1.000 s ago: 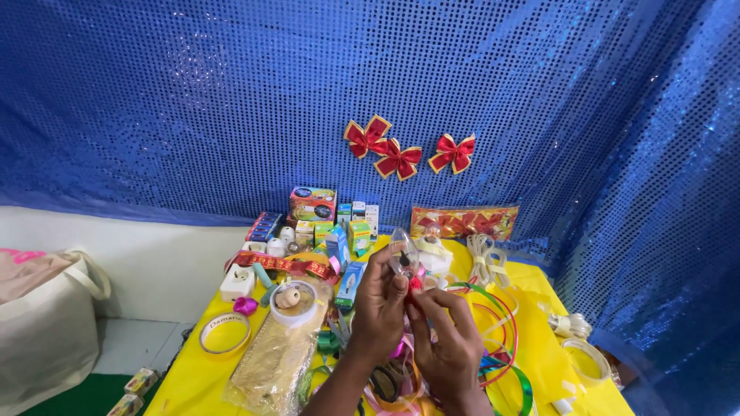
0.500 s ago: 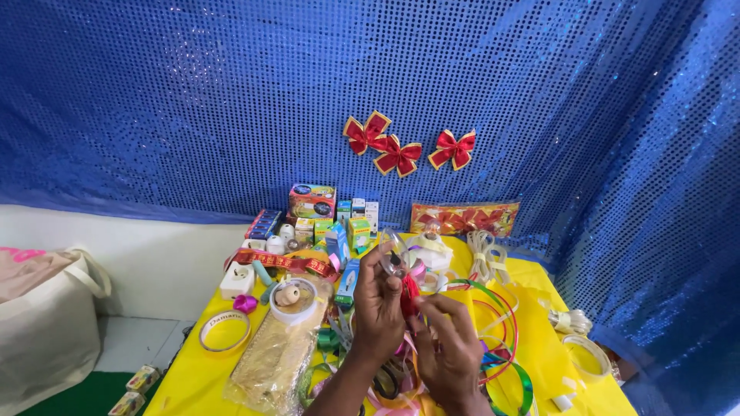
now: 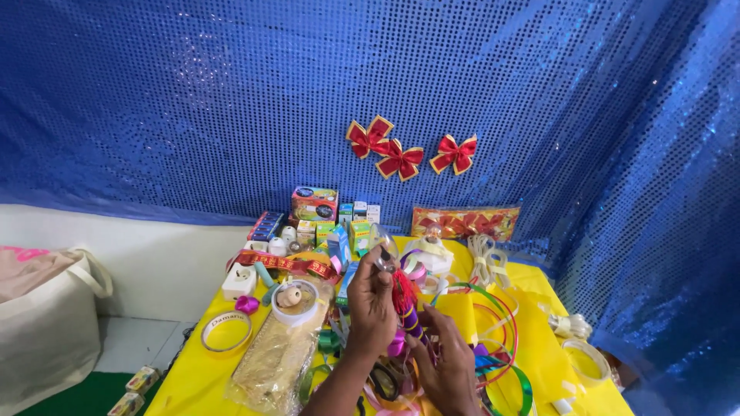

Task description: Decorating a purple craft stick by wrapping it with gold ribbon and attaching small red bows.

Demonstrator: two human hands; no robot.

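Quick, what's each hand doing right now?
Left hand: closed, pinching a clear bulb with a red tassel.
Right hand: fingers curled at the tassel's lower end; grip cannot be told.

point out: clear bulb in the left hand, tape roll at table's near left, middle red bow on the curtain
clear bulb (image 3: 383, 245), head view, on its glass dome.
tape roll (image 3: 206, 337), head view, on its left rim.
middle red bow (image 3: 398, 163), head view, on its centre knot.

Blue sequined curtain (image 3: 231, 100) backs a yellow-covered table (image 3: 193, 370); white wall (image 3: 154, 262) left.
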